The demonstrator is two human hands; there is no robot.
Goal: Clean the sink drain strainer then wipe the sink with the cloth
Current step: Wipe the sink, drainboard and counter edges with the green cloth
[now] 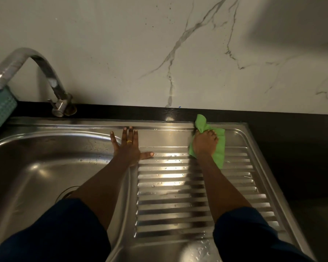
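One green cloth (215,146) right of centre frame, pressed under my right hand (205,143) on the drainboard (170,186); left hand (128,148) flat, fingers spread, holding nothing; one sink (36,167) lower left, strainer mostly hidden

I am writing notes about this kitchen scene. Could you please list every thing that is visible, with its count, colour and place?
sink basin: one, steel, left
drain: one, steel, basin floor, partly hidden by the left arm
drainboard: one, ribbed steel, right of the basin, some water drops
tap: one, chrome, behind the basin
cloth: one, green, far right part of the drainboard
wall: white marble pattern, behind
teal object: one, left edge, unclear
left hand: flat, open, ring
right hand: pressing on the cloth
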